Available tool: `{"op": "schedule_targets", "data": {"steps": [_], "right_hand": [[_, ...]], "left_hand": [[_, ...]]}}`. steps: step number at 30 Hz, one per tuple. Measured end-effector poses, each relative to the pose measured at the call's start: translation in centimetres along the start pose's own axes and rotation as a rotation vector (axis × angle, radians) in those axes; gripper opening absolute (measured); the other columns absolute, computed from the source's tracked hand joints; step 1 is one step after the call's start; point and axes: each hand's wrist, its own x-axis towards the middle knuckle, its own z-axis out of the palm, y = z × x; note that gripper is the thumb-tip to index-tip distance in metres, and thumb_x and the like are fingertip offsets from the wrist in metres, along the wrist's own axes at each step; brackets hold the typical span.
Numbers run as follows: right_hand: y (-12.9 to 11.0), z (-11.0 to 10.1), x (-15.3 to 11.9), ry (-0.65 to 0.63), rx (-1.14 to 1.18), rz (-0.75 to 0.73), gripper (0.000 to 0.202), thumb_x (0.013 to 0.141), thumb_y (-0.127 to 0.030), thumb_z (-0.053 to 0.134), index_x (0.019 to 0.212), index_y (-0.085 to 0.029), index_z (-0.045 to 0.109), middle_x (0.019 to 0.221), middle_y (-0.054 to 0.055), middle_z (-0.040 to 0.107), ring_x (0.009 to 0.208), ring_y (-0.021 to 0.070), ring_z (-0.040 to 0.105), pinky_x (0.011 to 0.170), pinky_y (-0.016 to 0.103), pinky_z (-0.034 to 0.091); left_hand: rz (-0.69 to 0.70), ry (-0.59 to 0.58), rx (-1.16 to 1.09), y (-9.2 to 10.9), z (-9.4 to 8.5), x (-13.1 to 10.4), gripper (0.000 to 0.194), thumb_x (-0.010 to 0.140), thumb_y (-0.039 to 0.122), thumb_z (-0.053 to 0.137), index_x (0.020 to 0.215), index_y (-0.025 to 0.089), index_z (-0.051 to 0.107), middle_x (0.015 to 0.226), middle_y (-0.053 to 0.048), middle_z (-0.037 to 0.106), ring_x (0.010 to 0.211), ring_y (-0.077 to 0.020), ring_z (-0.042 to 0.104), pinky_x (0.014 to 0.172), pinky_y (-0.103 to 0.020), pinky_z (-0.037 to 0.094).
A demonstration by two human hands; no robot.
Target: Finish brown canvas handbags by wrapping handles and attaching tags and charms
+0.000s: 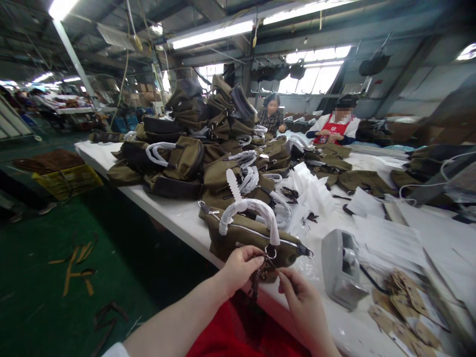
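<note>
An olive bag (pixel 245 238) with a silver zipper lies at the table's front edge, its handles (pixel 260 208) wrapped in white film. At the bag's near side, just below a metal ring (pixel 270 253), my left hand (pixel 241 267) pinches a dark brown strap piece with small metal parts (pixel 265 267). My right hand (pixel 297 292) is just right of it, thumb and forefinger pressed together on something thin that I cannot make out. Dark tassel-like ends (pixel 253 290) hang under my left hand.
Many olive bags (pixel 186 158) are heaped across the white table (pixel 174 218). A grey device (pixel 344 267) and brown tags (pixel 409 307) lie at right. Two people (pixel 334 129) sit beyond the table. A yellow crate (pixel 69 182) stands on the floor at left.
</note>
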Motion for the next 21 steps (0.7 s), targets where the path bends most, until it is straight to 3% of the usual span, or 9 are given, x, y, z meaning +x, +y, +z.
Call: {"op": "schedule_targets", "data": {"steps": [11, 16, 21], "right_hand": [[0.0, 0.5, 0.3, 0.009, 0.091, 0.001, 0.043, 0.088, -0.058, 0.049, 0.089, -0.02, 0.068, 0.064, 0.002, 0.062, 0.063, 0.0183, 0.058, 0.062, 0.028, 0.049], [1.0, 0.9, 0.4, 0.004, 0.093, 0.019, 0.044, 0.089, -0.058, 0.047, 0.095, -0.019, 0.068, 0.069, 0.003, 0.064, 0.069, 0.0202, 0.061, 0.066, 0.03, 0.05], [0.9, 1.3, 0.7, 0.008, 0.091, 0.036, 0.045, 0.086, -0.059, 0.048, 0.093, -0.019, 0.068, 0.071, 0.006, 0.066, 0.069, 0.0219, 0.062, 0.067, 0.032, 0.051]], "left_hand": [[-0.033, 0.033, -0.07, -0.3, -0.1, 0.0, 0.047, 0.063, 0.045, 0.077, 0.093, 0.01, 0.067, 0.078, -0.006, 0.069, 0.067, -0.0141, 0.059, 0.068, -0.029, 0.047], [-0.064, 0.085, -0.038, 0.2, 0.0, -0.1, 0.045, 0.063, 0.045, 0.074, 0.092, 0.011, 0.068, 0.074, -0.004, 0.068, 0.059, -0.0127, 0.058, 0.057, -0.025, 0.043], [-0.157, 0.059, -0.056, 0.7, -0.2, -0.1, 0.045, 0.063, 0.046, 0.071, 0.091, 0.011, 0.069, 0.073, -0.006, 0.068, 0.058, -0.0132, 0.058, 0.049, -0.022, 0.038]]}}
